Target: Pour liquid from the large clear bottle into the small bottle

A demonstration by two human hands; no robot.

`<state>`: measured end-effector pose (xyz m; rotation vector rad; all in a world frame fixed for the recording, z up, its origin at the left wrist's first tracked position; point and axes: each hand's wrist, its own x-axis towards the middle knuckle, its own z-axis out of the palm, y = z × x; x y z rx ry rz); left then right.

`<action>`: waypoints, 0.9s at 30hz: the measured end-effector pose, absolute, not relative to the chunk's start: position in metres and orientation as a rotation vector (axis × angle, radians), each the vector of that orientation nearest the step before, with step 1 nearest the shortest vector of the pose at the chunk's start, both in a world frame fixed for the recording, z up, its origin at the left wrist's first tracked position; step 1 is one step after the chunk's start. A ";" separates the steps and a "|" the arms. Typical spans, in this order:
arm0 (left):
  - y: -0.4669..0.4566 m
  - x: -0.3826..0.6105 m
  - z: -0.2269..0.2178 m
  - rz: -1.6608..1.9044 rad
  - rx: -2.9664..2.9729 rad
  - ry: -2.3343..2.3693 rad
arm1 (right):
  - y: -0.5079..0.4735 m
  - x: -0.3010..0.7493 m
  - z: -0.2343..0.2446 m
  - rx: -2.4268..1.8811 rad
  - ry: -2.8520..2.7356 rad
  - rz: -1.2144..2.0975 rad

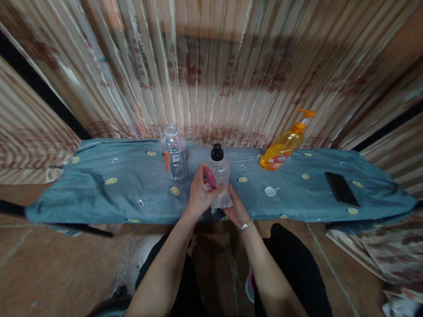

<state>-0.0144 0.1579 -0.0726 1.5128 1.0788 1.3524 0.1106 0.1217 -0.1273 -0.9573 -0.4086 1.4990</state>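
Observation:
A clear plastic bottle [220, 172] with a black cap stands upright at the front middle of a table covered by a blue-grey cloth [127, 192]. My left hand [200, 195] is wrapped round its left side, over a pink patch on the bottle. My right hand [236, 206] grips low at the bottle's base, where something white and crumpled shows between the fingers. A bracelet sits on my right wrist.
A clear jar [174, 151] without a lid stands behind and left of the bottle. An orange pump bottle [285, 144] stands at the back right. A small white cap [270, 191] and a black phone [341, 189] lie on the right. Striped curtains hang behind.

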 end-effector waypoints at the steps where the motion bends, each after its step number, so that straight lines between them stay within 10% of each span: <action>1: 0.158 -0.015 -0.073 1.343 1.537 1.095 | 0.119 0.110 -0.129 -0.971 -0.427 1.492; 27: 0.155 0.002 -0.085 1.309 1.456 1.105 | 0.114 0.109 -0.060 -1.309 -1.372 0.529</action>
